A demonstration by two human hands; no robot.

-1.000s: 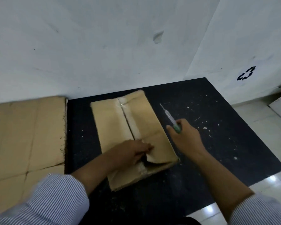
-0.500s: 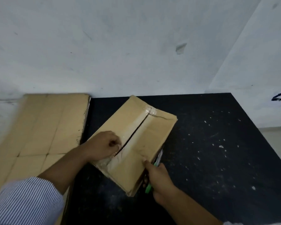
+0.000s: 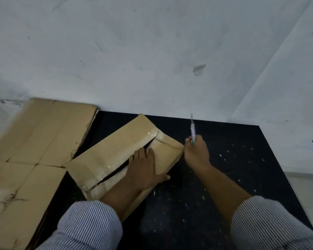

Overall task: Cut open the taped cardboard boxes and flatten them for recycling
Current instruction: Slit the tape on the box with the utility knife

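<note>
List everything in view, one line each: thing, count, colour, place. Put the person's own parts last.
taped cardboard box: one, brown, mid-table, top seam slit open.
flattened cardboard sheets: stack, count unclear, brown, left of the box.
green-handled knife: one, green and silver, in the right hand, blade pointing up.
black speckled table: one, black, under the box.
white scraps: many, white, scattered right of the box.
white wall: one, white, behind the table.
left hand: one, pressing flat on the box top.
right hand: one, gripping the knife beside the box.
striped sleeves: two, blue-white, bottom of view.
</note>
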